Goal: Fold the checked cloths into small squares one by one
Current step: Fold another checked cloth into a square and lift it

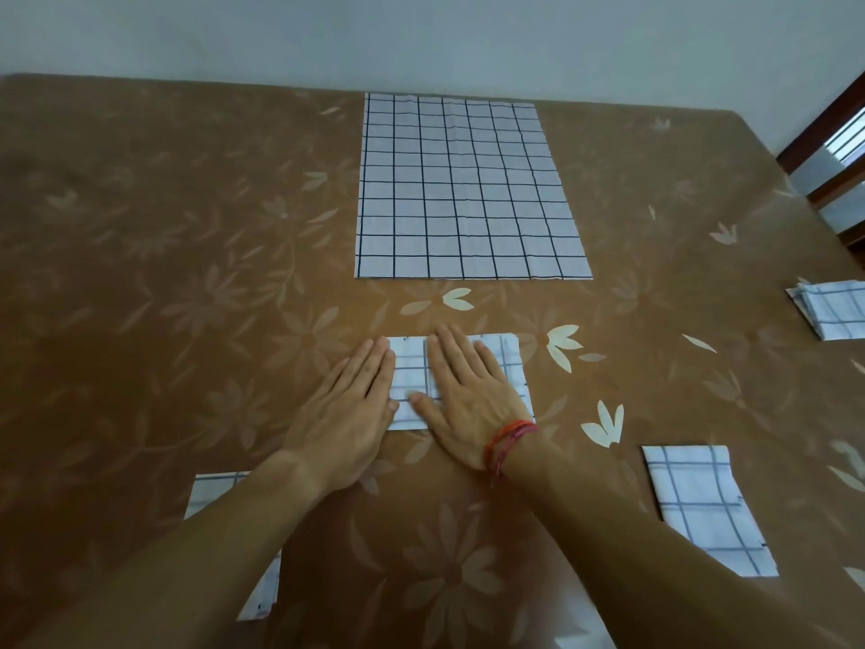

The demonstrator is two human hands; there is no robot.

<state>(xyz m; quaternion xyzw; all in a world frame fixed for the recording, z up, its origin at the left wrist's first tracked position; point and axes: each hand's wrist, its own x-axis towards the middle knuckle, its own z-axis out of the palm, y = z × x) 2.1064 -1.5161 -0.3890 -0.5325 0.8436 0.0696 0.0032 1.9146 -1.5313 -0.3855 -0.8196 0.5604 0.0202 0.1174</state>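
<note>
Brown floral tablecloth [187, 274], head view: a folded checked cloth [512, 367] lies under both flat hands, left hand [348, 414] on its left edge, right hand [468, 395] across its middle, fingers straight, gripping nothing. An unfolded checked cloth [468, 189] lies beyond.

Brown surface [187, 274] with pale flower print, plain light wall [421, 35] behind, dark wooden frame [810, 133] at far right edge

no readable text, labels or numbers seem visible anywhere.
</note>
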